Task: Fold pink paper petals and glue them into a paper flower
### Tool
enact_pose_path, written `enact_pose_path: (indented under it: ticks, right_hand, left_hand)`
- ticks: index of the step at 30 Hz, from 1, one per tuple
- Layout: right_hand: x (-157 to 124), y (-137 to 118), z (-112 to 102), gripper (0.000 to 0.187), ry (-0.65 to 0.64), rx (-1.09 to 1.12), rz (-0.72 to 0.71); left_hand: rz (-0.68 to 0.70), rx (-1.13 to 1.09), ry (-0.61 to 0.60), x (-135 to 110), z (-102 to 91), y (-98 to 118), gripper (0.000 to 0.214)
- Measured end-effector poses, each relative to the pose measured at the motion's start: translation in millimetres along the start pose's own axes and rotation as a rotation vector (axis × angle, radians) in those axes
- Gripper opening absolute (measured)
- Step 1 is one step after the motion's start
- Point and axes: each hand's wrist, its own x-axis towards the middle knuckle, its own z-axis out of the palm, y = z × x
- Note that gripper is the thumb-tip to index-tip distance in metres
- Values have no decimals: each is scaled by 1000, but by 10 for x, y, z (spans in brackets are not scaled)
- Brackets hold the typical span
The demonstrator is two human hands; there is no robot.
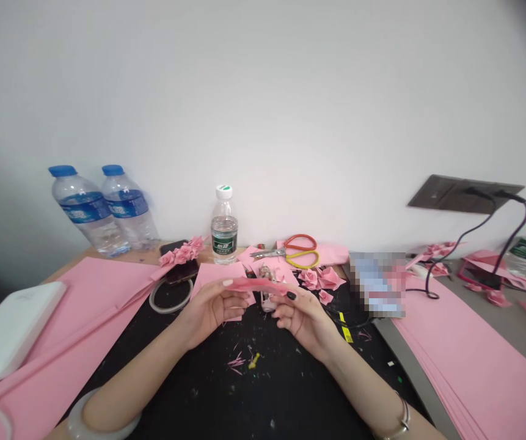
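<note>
We have a pink paper strip [259,285] at 12 o'clock, pinched between left hand [212,311] and right hand [303,319], fingers curled on it. Long axis runs 9-to-3; both hands equally near.

A pink paper strip [258,285] spans the hands, the left hand [212,308] showing a pale nail and the right hand [303,321] a black one. Below, a black mat [263,391] is speckled with pink and pale flecks. Pink paper sheets [473,360] lie to the right. The scissors [300,252] have one orange and one yellow handle. Two water bottles [91,211] carry blue caps and blue labels; a smaller bottle [224,225] has a white cap and dark green label. A milky-white bangle [102,415] circles the left wrist.
</note>
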Motion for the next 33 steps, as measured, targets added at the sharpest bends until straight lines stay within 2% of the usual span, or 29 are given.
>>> enact_pose_path:
  ticks: [8, 13, 15, 17, 20, 22, 25, 28, 33]
  right_hand:
    - [11, 37, 83, 37, 71, -209, -34]
    - [24, 41, 72, 22, 184, -374, -109]
    - [31, 38, 64, 19, 232, -453, -140]
    - [38, 30, 56, 23, 260, -494, -149]
    - [45, 20, 44, 28, 268, -508, -137]
    - [48, 23, 37, 28, 262, -509, -118]
    - [52, 46, 25, 25, 236, -491, -87]
    - [64, 71, 12, 28, 221, -456, -75]
    - [73, 64, 31, 51, 191, -241, -51]
  left_hand:
    - [13, 6, 152, 26, 29, 4, 18]
    - [-45, 21, 109, 23, 4, -12, 21]
    - [-12, 87, 82, 20, 11, -16, 22]
    - [81, 216, 81, 22, 29, -18, 27]
    - [275, 418, 103, 30, 54, -32, 47]
    - [355, 526, 85, 35, 50, -53, 41]
    - [324, 633, 59, 33, 18, -87, 27]
    - [247, 664, 61, 21, -3, -87, 28]
    - [357, 955, 78, 16, 27, -41, 21]
